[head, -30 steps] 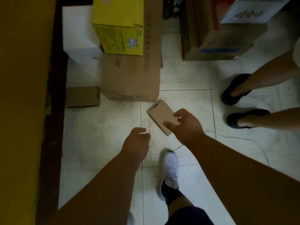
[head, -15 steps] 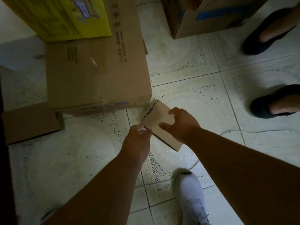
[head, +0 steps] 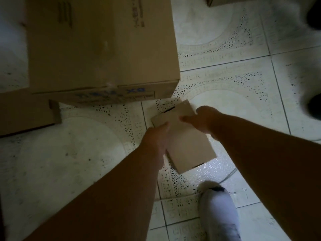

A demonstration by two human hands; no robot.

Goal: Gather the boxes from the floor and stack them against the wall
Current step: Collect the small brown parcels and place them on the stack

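A: What is lying here, biggest thing first?

B: A large cardboard carton (head: 100,47) is sitting on the tiled floor (head: 225,70), filling the upper left. A second brown carton (head: 22,110) is showing at the left edge, just beside it. Below the large one's near corner, the small flat cardboard box (head: 184,136) is lying on the tiles, near the carton but apart from it.

A: And the hands?

B: Both are closing on that small box. The left hand (head: 156,138) is gripping its left edge, fingers curled toward the far corner. The right hand (head: 201,120) is pinching the right side, thumb lying across the top face. A white shoe (head: 220,211) is standing below the box.

A: How should the lift go?

B: I judge it is just beginning. The box is looking thin and light, so holding opposite edges and keeping it level should serve; squeezing hard could buckle the card. Raising it straight up would be clearing the carton's corner.

A: Any writing?

B: Blue lettering is running along the large carton's front face, ending in what looks like "X8", upside down and blurred. Dark print on its top is unreadable. The small box is showing none.
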